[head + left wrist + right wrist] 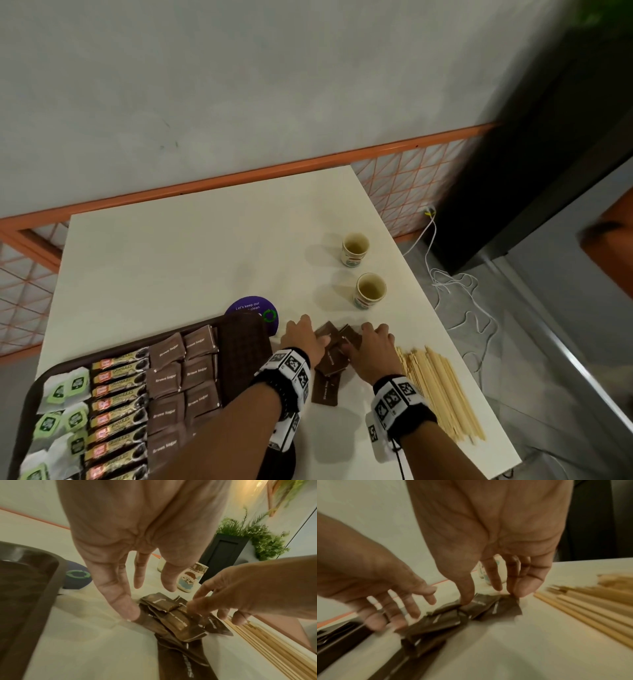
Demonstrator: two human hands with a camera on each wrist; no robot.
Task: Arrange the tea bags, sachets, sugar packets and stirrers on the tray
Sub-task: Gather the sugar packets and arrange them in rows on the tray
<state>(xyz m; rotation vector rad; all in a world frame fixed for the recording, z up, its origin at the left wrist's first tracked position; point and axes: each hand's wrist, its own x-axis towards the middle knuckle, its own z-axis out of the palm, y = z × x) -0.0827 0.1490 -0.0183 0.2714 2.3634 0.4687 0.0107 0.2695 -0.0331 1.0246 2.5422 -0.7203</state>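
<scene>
Brown sugar packets [331, 356] lie in a loose overlapping pile on the white table [191, 253], between the two hands. Left hand [303, 337] has its fingers spread and fairly straight, fingertips touching the pile's left edge. Right hand [371, 347] comes at the pile from the other side, thumb and fingers down on the top packets; a firm pinch cannot be confirmed, since the right wrist view is blurred.

Head view only: brown tray [245, 346] left of the left hand, filled in columns with green-tagged tea bags [63, 407], red and gold sachets [118, 401] printed "GRANULES", and packets printed "Brown Sugar" [183, 370]. The tray strip nearest the left hand is bare. Purple round sticker [251, 310] beyond the left hand reads "Let's keep our ... clean" with a green recycle mark.

Left wrist view adds the picture on the nearer cup [190, 578], blue and brown, plus a green plant [254, 538] behind. Both cups [356, 248] stand upright beyond the right hand.

Wooden stirrers [442, 390] lie flat in a bundle just right of the right hand, long axis running away from the person, slightly fanned. Loose packets point every way; one [325, 392] nearest the wrists lies with its long axis toward the person.
</scene>
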